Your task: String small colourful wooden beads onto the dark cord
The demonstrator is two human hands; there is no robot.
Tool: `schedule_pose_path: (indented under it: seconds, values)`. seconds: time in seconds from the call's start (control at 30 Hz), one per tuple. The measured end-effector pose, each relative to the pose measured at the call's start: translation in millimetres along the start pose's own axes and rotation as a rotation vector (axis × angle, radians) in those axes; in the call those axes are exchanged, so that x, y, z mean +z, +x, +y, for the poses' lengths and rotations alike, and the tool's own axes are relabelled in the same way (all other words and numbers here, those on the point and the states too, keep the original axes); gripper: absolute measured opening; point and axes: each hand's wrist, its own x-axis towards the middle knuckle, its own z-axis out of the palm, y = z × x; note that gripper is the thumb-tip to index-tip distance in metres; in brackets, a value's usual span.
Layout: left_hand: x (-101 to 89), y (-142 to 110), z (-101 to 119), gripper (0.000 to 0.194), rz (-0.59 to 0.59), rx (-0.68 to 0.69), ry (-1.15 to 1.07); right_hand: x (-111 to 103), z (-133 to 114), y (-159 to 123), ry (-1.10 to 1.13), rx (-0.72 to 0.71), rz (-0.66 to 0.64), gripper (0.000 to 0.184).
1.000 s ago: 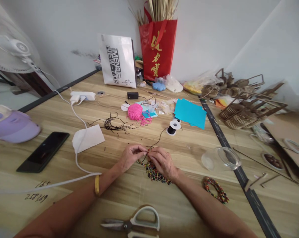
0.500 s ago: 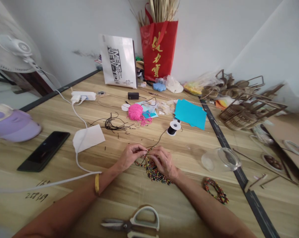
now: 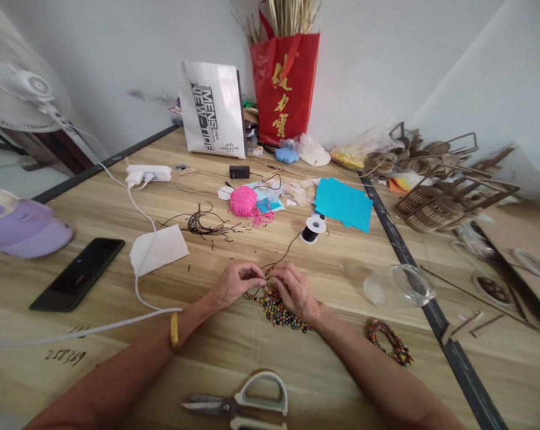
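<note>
My left hand (image 3: 239, 282) pinches thin black cord (image 3: 275, 263) between thumb and forefinger. Right beside it, my right hand (image 3: 295, 291) is closed with its fingertips on the same cord, and the two hands almost touch. The cord runs back to a white spool (image 3: 313, 230) of black cord. Below my fingers lies a heap of small multicoloured beads (image 3: 276, 310), partly covered by my right hand. Some beads are strung on the cord near my left fingertips. Whether a single bead sits between the fingertips is too small to tell.
Scissors (image 3: 234, 406) lie near the front edge. A coiled bead string (image 3: 389, 342) and a clear plastic jar (image 3: 399, 286) are to the right. Pink yarn (image 3: 243, 201), loose black cord (image 3: 202, 222) and blue sheets (image 3: 344, 204) lie farther back. A phone (image 3: 78, 275) and white cable (image 3: 140, 292) are left.
Both hands stay over the beads, with only small finger movements at the cord. The beaded end near my left fingertips has shifted slightly. The other things have not moved.
</note>
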Motion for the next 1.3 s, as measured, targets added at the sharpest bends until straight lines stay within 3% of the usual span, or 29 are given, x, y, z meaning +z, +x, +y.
schedule_pose_path:
  seconds: [0.3, 0.47, 0.67, 0.9, 1.3]
  values:
    - [1.2, -0.1, -4.9, 0.027, -0.063, -0.078, -0.068, -1.8, -2.2, 1.6, 0.036, -0.034, -0.026, 0.016]
    - [0.3, -0.8, -7.7, 0.02, -0.098, -0.043, 0.04, -1.8, -3.6, 2.3, 0.015, -0.022, -0.043, 0.017]
    - [-1.8, 1.1, -4.3, 0.024, -0.081, -0.045, -0.015, -2.6, -5.8, 1.7, 0.038, 0.046, 0.06, 0.021]
    - [-1.1, 2.1, -4.1, 0.024, -0.057, -0.03, -0.054, -0.1, -1.7, 1.8, 0.008, -0.023, -0.076, 0.012]
    - [-1.0, 0.9, -4.0, 0.025, -0.065, -0.046, -0.063, 0.6, -2.7, 1.9, 0.035, -0.031, -0.054, 0.013]
